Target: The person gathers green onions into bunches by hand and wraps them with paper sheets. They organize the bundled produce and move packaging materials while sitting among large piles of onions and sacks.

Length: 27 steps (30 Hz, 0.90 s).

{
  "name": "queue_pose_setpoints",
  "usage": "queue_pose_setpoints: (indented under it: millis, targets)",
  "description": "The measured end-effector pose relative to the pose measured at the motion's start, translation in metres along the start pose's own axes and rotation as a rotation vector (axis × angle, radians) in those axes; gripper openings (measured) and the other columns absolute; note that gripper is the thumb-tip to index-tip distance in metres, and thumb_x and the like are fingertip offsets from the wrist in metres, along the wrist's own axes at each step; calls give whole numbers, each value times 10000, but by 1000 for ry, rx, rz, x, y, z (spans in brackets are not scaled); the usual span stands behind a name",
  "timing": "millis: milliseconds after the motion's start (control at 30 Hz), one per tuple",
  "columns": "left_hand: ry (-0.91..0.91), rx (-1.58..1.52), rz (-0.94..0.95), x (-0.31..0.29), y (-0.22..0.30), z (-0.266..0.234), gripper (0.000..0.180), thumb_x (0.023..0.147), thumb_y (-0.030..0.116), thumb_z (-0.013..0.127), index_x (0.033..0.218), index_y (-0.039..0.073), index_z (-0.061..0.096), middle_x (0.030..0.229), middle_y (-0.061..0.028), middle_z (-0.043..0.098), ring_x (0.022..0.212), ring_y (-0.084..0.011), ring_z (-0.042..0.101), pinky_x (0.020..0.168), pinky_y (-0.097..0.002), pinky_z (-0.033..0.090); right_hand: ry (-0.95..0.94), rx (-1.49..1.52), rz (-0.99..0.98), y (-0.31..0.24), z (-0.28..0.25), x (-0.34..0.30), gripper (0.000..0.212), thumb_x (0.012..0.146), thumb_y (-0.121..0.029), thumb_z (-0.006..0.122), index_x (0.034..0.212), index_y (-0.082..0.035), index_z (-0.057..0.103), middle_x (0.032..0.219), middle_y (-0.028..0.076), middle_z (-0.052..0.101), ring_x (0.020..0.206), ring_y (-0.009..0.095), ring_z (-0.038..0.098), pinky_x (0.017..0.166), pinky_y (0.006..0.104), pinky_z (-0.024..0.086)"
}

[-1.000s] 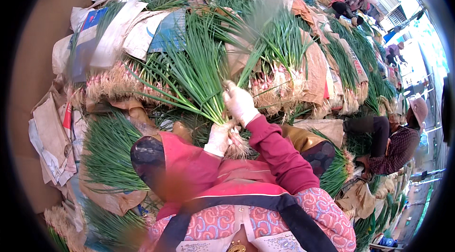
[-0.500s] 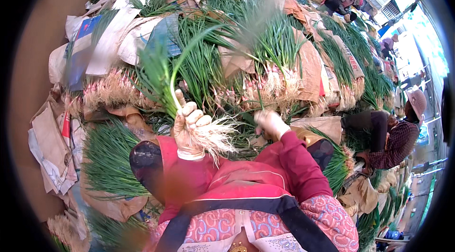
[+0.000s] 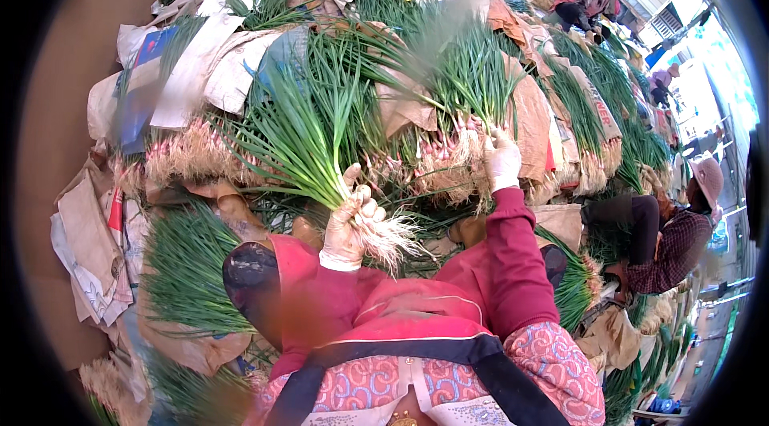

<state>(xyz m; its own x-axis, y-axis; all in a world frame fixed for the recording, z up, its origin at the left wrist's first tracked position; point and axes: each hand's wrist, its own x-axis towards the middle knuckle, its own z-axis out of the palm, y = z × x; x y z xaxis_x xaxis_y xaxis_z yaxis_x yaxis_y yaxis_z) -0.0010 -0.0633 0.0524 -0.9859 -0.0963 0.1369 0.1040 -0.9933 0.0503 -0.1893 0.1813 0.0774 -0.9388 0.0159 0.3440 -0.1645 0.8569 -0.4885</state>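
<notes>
A bunch of spring onions [image 3: 312, 146] is gripped in my gloved left hand [image 3: 351, 222] in front of my lap. Its green leaves fan up and to the left, and its pale, stringy roots [image 3: 392, 240] stick out on the right of the fist. My gloved right hand [image 3: 503, 158] reaches forward to a row of spring onions [image 3: 460, 138] lying roots toward me. Its fingers are closed at the pinkish bulb ends there; the exact stalk they pinch is partly hidden.
More spring onions [image 3: 188, 266] lie at my left and others [image 3: 569, 286] beside my right knee. Sacks and brown sheets [image 3: 533, 130] separate the heaps. A co-worker in a pink hat [image 3: 677, 242] sits at the right; other people are farther back. A brown wall [image 3: 60, 106] borders the left.
My right hand has moved forward from above my lap to the row of spring onions. My left hand has shifted right with its bunch, whose leaves now spread more openly.
</notes>
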Motion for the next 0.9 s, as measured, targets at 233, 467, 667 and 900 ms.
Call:
queue_pose_setpoints:
  millis: [233, 467, 667, 900]
  targets:
    - [0, 120, -19, 3, -5, 4, 462, 784, 9, 585, 1220, 64, 446, 840, -53, 558, 630, -128, 520, 555, -279, 426, -219, 279, -301, -118, 48, -43, 264, 822, -238, 579, 1051, -105, 573, 807, 107, 633, 702, 249, 610, 647, 335, 476]
    - [161, 200, -171, 0, -10, -13, 475, 788, 19, 578, 1232, 49, 411, 835, -40, 550, 643, -126, 532, 574, -262, 454, -155, 96, -37, -76, 35, 8, 224, 825, -238, 568, 983, -88, 620, 862, 131, 634, 682, 251, 623, 645, 347, 492]
    - [191, 210, -191, 5, -18, -20, 490, 782, 7, 570, 1242, 35, 405, 833, -45, 557, 642, -126, 542, 592, -263, 465, -249, -505, -31, -50, 36, 39, 224, 780, -299, 582, 832, -97, 661, 777, 120, 643, 768, 288, 619, 714, 384, 463]
    - [252, 281, -165, 5, -20, -23, 476, 789, 11, 562, 1239, 34, 408, 827, -45, 565, 628, -124, 551, 568, -257, 481, -364, 798, 175, -68, -6, 32, 196, 843, -173, 586, 901, 14, 604, 712, 26, 606, 618, 58, 515, 543, 209, 400]
